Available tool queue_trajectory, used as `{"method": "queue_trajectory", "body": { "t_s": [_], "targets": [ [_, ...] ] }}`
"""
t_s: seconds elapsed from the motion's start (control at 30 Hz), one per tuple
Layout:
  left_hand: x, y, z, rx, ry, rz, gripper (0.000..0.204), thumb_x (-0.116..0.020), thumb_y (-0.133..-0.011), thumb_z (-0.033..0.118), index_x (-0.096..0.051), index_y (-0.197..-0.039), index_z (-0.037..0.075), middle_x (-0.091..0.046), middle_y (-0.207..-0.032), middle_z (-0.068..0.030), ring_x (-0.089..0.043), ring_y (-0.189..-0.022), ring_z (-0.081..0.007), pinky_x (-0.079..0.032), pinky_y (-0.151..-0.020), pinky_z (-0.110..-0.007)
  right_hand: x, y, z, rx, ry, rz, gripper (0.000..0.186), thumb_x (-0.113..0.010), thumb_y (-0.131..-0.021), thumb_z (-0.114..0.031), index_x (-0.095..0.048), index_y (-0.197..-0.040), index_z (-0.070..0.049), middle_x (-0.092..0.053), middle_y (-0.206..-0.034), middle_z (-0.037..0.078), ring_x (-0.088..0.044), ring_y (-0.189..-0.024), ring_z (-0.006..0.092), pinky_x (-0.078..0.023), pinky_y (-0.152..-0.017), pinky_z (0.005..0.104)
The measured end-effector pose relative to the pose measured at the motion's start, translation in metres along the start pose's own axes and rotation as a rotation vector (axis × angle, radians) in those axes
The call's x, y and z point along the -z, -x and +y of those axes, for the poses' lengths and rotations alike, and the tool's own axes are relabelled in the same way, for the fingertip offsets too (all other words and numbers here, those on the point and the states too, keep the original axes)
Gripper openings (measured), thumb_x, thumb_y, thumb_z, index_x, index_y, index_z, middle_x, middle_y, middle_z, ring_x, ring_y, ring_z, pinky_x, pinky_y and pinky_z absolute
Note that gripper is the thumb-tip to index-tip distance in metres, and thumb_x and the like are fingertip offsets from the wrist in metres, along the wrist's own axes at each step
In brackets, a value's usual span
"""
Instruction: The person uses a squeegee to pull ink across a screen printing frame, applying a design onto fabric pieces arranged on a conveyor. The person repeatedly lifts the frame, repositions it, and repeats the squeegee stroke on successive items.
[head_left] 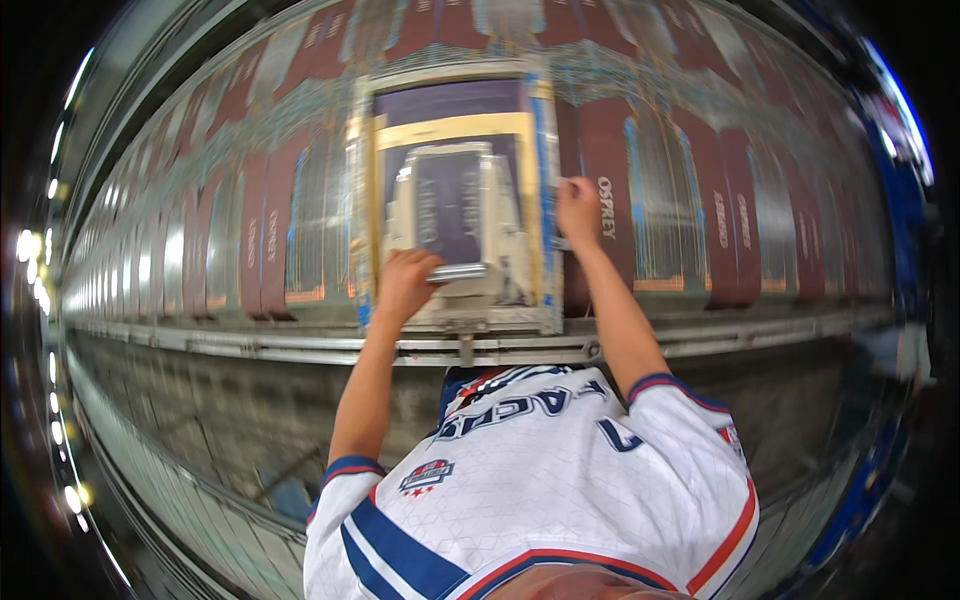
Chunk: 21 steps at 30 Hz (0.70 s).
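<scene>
A screen-printing frame (549, 120) lies over the long printing table, with blue and yellow tape along its sides. Inside its mesh, a dark stencil area (447, 195) with pale lettering is surrounded by whitish ink smears. My left hand (406, 285) is closed around the left end of a squeegee (462, 272), a metal-edged bar lying across the near part of the screen. At the frame's right edge, the curled fingers of my right hand (579, 212) are closed on the rim; its fingertips are partly hidden and blurred.
Rows of maroon fabric panels (606, 190) with white lettering lie along the table on both sides. A metal rail (290, 345) runs along the table's near edge, with a clamp (466, 345) below the frame. Greyish floor (250, 400) shows on my side.
</scene>
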<state>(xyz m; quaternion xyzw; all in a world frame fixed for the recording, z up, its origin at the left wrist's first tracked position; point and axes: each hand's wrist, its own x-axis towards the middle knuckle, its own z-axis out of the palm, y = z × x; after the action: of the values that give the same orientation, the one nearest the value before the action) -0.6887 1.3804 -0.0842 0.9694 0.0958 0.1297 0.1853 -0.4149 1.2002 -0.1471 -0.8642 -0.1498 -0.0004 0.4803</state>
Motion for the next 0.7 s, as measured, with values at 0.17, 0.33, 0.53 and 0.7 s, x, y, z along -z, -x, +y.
{"method": "queue_trajectory", "body": {
  "t_s": [0.17, 0.33, 0.53, 0.7],
  "targets": [
    [0.037, 0.027, -0.056, -0.031, -0.093, -0.005, 0.024, -0.084, -0.064, 0.018, -0.070, -0.083, 0.011, -0.069, -0.079, -0.0028, -0.065, -0.075, -0.0246, -0.043, -0.075, -0.038, -0.061, 0.028, -0.042, 0.064, -0.131, 0.102, 0.026, -0.065, -0.091, -0.029, -0.064, -0.093, -0.003, -0.067, -0.078, 0.022, -0.067, -0.078, 0.0418, -0.050, -0.068, 0.0472],
    [0.042, 0.063, -0.068, -0.055, -0.045, -0.061, 0.025, -0.083, -0.063, 0.015, -0.071, -0.084, 0.011, -0.070, -0.080, -0.0042, -0.066, -0.076, -0.0242, -0.043, -0.075, -0.039, -0.063, 0.035, -0.053, -0.037, -0.064, 0.054, 0.025, -0.066, -0.090, -0.029, -0.064, -0.092, -0.003, -0.066, -0.077, 0.022, -0.066, -0.077, 0.0420, -0.049, -0.067, 0.0469],
    [0.039, 0.082, -0.075, -0.064, 0.071, -0.130, 0.027, -0.083, -0.064, 0.017, -0.072, -0.087, 0.012, -0.070, -0.081, -0.0038, -0.066, -0.077, -0.0230, -0.042, -0.077, -0.038, -0.078, 0.034, -0.055, -0.064, 0.030, 0.062, 0.025, -0.066, -0.089, -0.030, -0.068, -0.093, -0.006, -0.069, -0.084, 0.022, -0.067, -0.083, 0.0429, -0.051, -0.072, 0.0475],
    [0.042, 0.049, -0.089, -0.045, 0.022, -0.183, 0.026, -0.084, -0.065, 0.026, -0.070, -0.083, 0.013, -0.069, -0.079, -0.0034, -0.066, -0.076, -0.0229, -0.041, -0.076, -0.039, -0.075, 0.030, -0.043, -0.119, 0.106, -0.069, 0.025, -0.061, -0.092, -0.031, -0.066, -0.101, -0.008, -0.069, -0.095, 0.021, -0.066, -0.091, 0.0418, -0.051, -0.075, 0.0449]
  ]
}}
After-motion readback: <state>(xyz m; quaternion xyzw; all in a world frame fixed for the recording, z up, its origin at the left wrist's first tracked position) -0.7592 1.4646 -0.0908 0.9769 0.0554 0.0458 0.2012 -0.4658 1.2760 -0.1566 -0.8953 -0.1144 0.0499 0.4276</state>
